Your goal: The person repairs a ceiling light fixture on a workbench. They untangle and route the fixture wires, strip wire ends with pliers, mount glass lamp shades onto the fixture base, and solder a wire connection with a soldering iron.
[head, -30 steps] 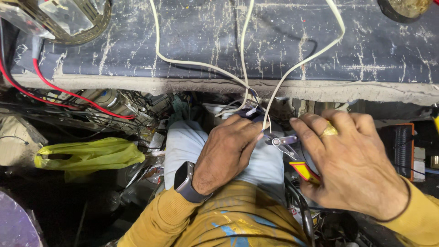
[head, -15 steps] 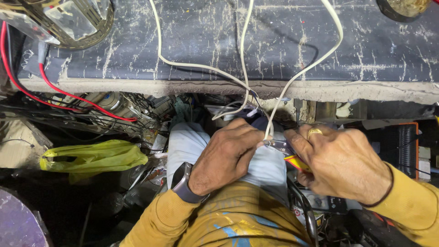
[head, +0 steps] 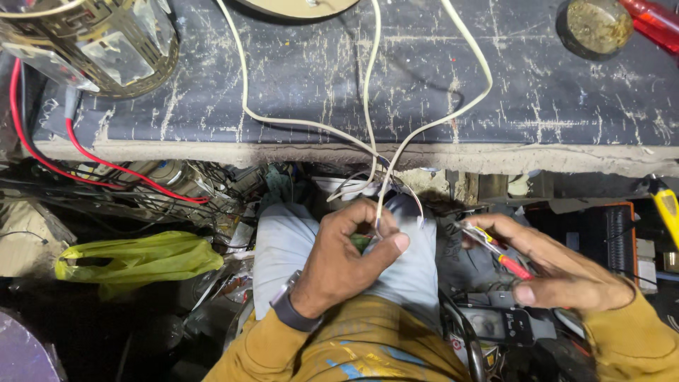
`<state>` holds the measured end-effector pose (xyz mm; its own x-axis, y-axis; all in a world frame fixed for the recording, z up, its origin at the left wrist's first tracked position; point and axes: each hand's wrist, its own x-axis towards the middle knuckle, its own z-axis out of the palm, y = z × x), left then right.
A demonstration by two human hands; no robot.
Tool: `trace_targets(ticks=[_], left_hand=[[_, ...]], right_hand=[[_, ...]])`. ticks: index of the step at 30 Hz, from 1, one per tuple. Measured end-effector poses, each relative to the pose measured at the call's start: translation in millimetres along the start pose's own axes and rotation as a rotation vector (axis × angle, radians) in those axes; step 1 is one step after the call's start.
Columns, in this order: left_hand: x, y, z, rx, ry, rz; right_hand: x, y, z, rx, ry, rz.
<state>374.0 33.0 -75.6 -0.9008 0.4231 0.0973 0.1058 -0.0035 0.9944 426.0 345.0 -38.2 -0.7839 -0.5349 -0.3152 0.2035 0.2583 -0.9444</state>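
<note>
Looking down over our lap, our left hand (head: 346, 258) is curled with thumb and fingertips pinched together on the ends of thin white wires (head: 378, 205), just above our knee in pale grey trousers (head: 283, 237). A dark watch (head: 290, 311) sits on that wrist, and both arms wear mustard-yellow sleeves (head: 353, 346) with blue paint marks. Our right hand (head: 559, 272) lies near the left but apart from it, fingers closed around a small tool with a red and yellow handle (head: 495, 251), its tip pointing toward the wires without touching them. Below that hand a dark handheld meter (head: 498, 322) rests beside our lap. From the pinch, the white wires rise over the edge of the worktop (head: 537, 106), a dark, heavily scratched surface with a worn pale front edge, and fan out in three strands across it toward the top of the view. On the worktop's far left stands a gold-patterned lamp housing (head: 92, 42), and a red wire (head: 42, 152) loops down from beside it over the edge. At far right sits a round brownish tin (head: 594, 27). Under the worktop to our left lies a crumpled yellow-green plastic bag (head: 134, 258) among tangled cables and metal parts, too cluttered to tell apart.
</note>
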Motion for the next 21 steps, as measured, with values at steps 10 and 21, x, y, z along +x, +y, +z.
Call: trace_targets(ticks=[10,21], left_hand=[[9.0,0.9,10.6,0.082,0.206,0.112],[-18.1,-28.1,20.8,-0.462,0.053,-0.09]], right_hand=[[19.3,-17.3,24.1,-0.78,0.528,-0.194],[14.8,-29.0,27.3,-0.757,0.413,-0.292]])
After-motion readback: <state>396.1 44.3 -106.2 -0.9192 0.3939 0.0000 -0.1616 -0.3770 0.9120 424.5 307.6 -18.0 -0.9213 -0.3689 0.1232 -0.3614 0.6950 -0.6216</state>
